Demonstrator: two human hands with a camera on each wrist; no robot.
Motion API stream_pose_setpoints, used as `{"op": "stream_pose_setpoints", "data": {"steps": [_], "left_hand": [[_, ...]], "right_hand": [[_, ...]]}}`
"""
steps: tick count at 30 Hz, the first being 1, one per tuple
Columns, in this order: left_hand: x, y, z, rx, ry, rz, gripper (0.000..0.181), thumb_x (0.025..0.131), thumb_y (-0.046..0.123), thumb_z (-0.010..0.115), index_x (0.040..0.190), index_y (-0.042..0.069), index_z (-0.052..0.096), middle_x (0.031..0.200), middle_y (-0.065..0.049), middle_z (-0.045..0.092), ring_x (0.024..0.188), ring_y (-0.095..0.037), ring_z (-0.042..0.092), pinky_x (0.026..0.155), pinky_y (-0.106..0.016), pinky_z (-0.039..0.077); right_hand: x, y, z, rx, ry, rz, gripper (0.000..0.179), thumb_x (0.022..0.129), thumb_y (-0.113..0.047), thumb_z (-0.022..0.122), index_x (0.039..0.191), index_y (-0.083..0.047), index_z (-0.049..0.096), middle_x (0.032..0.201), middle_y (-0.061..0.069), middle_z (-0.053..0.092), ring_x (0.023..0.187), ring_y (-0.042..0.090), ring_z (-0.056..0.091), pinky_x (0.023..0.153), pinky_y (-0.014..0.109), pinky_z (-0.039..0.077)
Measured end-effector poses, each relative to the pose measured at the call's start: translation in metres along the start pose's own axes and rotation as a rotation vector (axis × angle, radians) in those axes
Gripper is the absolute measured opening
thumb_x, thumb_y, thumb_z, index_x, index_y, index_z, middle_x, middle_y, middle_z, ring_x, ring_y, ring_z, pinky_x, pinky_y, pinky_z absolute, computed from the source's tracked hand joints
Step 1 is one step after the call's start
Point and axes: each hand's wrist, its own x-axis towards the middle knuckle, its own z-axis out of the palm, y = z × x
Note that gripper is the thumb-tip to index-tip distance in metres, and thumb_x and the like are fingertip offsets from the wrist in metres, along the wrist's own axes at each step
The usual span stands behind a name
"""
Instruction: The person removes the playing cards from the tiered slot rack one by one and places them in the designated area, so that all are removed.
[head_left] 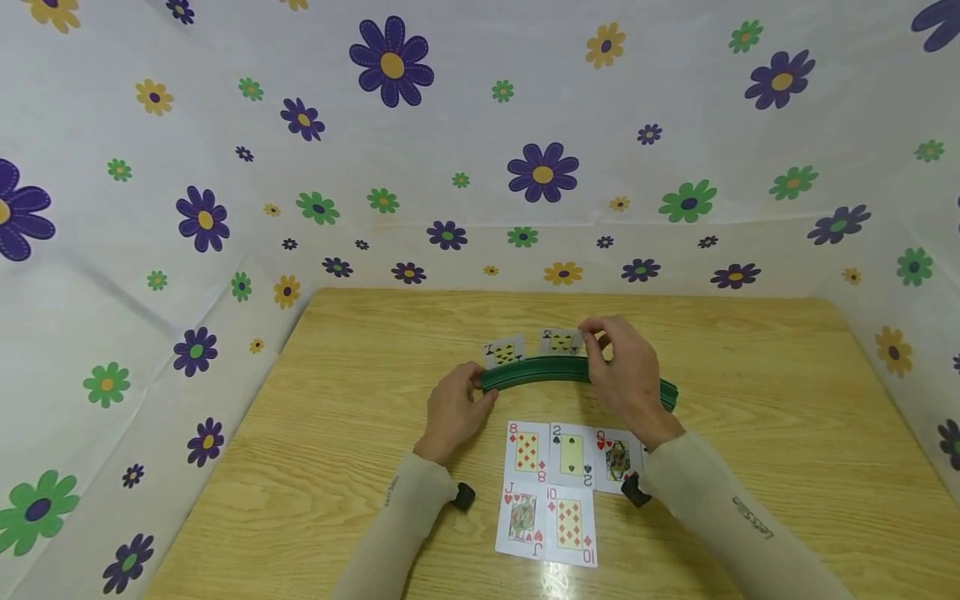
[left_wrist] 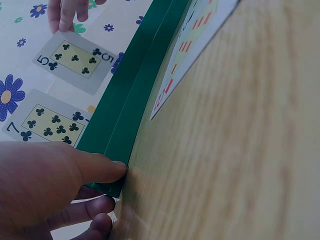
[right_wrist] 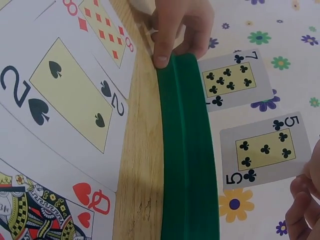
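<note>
A curved green card holder [head_left: 547, 369] lies on the table, its right part behind my right hand. With thumb and fingers my left hand [head_left: 453, 408] grips the holder's left end [left_wrist: 107, 172]. The seven of clubs [right_wrist: 235, 80] stands at the holder's far side, close to the left hand. To its right, my right hand [head_left: 626, 371] pinches the outer edge of the five of clubs [right_wrist: 265, 150]. That card's lower edge is right at the holder's rim in the right wrist view, its face turned toward me.
On the wooden table [head_left: 352, 425], nearer me, lie the eight of diamonds [head_left: 527, 452], two of spades [head_left: 572, 454], queen of hearts [head_left: 617, 458], jack of hearts [head_left: 522, 518] and ten of diamonds [head_left: 570, 525]. A flowered cloth [head_left: 465, 108] hangs around the table.
</note>
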Motion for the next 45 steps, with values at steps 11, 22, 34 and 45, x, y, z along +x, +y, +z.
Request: {"op": "stream_pose_setpoints", "data": {"steps": [11, 22, 34, 45], "left_hand": [[0.000, -0.001, 0.001, 0.002, 0.001, 0.011, 0.028, 0.097, 0.019, 0.084, 0.120, 0.008, 0.072, 0.103, -0.006, 0.074, 0.073, -0.011, 0.053, 0.065, -0.025, 0.038], [0.000, -0.003, 0.002, 0.004, 0.010, 0.011, 0.028, 0.097, 0.020, 0.084, 0.120, 0.009, 0.073, 0.103, -0.005, 0.074, 0.072, -0.010, 0.052, 0.065, -0.024, 0.038], [0.002, -0.003, 0.003, 0.022, 0.008, 0.003, 0.027, 0.098, 0.022, 0.084, 0.119, 0.010, 0.073, 0.103, -0.004, 0.075, 0.072, -0.009, 0.052, 0.065, -0.024, 0.039], [0.000, -0.002, 0.002, 0.011, -0.002, -0.013, 0.026, 0.098, 0.021, 0.083, 0.119, 0.010, 0.073, 0.103, -0.005, 0.074, 0.073, -0.010, 0.052, 0.066, -0.025, 0.039]], "right_hand": [[-0.010, 0.009, -0.011, 0.058, 0.006, 0.024, 0.010, 0.105, 0.000, 0.067, 0.113, -0.001, 0.073, 0.108, 0.015, 0.074, 0.086, 0.024, 0.066, 0.064, 0.021, 0.043], [-0.031, 0.019, -0.015, 0.148, 0.007, 0.062, 0.012, 0.103, 0.007, 0.066, 0.112, 0.003, 0.072, 0.103, 0.017, 0.073, 0.084, 0.019, 0.058, 0.069, 0.010, 0.037], [-0.048, 0.020, -0.036, 0.165, -0.048, 0.162, 0.011, 0.105, -0.001, 0.065, 0.112, 0.000, 0.074, 0.096, 0.012, 0.071, 0.085, 0.008, 0.053, 0.071, 0.015, 0.042], [-0.077, 0.017, -0.053, 0.123, -0.105, 0.211, 0.010, 0.102, -0.001, 0.070, 0.109, -0.005, 0.078, 0.093, 0.008, 0.073, 0.083, 0.004, 0.054, 0.062, 0.018, 0.045]]}}
